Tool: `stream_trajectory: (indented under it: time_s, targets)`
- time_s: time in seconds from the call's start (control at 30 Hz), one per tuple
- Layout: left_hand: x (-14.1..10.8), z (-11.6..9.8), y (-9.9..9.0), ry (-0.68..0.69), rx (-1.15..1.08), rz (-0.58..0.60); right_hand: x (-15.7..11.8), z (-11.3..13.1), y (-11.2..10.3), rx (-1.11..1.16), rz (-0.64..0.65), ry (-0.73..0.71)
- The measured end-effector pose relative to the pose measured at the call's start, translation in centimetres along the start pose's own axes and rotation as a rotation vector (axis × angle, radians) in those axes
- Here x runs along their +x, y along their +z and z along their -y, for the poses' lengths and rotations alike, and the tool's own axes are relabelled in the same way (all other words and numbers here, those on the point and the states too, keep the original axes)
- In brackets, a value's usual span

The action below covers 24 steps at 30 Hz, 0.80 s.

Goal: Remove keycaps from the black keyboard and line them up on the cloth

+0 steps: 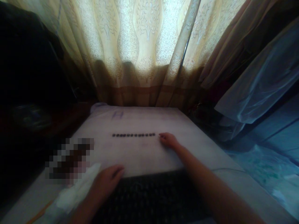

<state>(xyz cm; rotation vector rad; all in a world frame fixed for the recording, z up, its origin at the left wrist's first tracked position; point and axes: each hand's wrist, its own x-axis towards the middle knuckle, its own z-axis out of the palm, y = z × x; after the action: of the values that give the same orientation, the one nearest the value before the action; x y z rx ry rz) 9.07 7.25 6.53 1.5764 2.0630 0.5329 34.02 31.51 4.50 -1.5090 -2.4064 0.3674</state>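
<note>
Patterned curtains (147, 37) glow at 12 o'clock behind a pale worktop (149, 121), with a purple mark (117, 115) near its far edge at 11 o'clock. Clear plastic (261, 174) lies off to 4 o'clock, beyond the worktop's edge.

Small dark pieces stand in a straight, fairly evenly spaced row (131, 135) across the middle of the worktop. From the right hand (168, 140), the row runs away towards 9 o'clock; the fingers are just beside its near end, with a slim gap to the last piece. They look narrow, drawn together at the tips, but whether something small is pinched there I cannot tell. The left hand (107, 177) is at 7 o'clock, by the far left corner of the keyboard (149, 196); its fingers are curled, with the thumb close by, and I cannot tell whether they hold anything.

Work at this end of the row calls for a light touch, I'd judge: come down from above or from 3 o'clock, so that the knuckles don't sweep along the line. Match the existing spacing by eye, and let go straight up. Pieces this small would probably skid if nudged. Keep the right forearm lifted, since it crosses over the keyboard's right side.
</note>
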Motion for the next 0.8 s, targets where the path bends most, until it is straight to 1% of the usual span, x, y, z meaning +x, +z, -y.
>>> stream_trajectory:
  time_s: [0.07,0.13,0.27,0.3,0.37,0.47,0.6,0.7,0.8]
  targets:
    - [0.0,-0.1,0.0,0.015,-0.005,0.001,-1.4,0.2,-0.8,0.022,-0.015,-0.002]
    - [0.0,-0.1,0.0,0.032,-0.005,-0.001,-3.4,0.9,-1.6,0.049,-0.049,-0.013]
    - [0.0,0.1,0.1,0.052,0.005,-0.022,-8.8,3.2,-3.1,0.136,-0.103,-0.09]
    - [0.0,0.1,0.1,0.055,0.007,-0.024,-10.3,3.8,-3.4,0.221,-0.115,-0.136]
    - [-0.1,0.0,0.1,0.067,0.016,-0.026,-13.1,5.0,-3.8,0.323,-0.103,-0.22]
    - [-0.1,0.0,0.0,0.089,0.04,-0.039,-16.4,6.4,-4.2,0.332,-0.032,-0.258]
    - [-0.2,0.0,0.0,0.11,0.051,-0.047,-18.7,7.6,-4.6,0.276,0.088,-0.235]
    - [-0.2,0.0,0.0,0.115,0.066,-0.042,-19.5,8.1,-4.8,0.231,0.162,-0.242]
    - [-0.2,-0.1,-0.2,0.118,0.069,-0.025,-20.0,8.5,-4.8,0.138,0.219,-0.269]
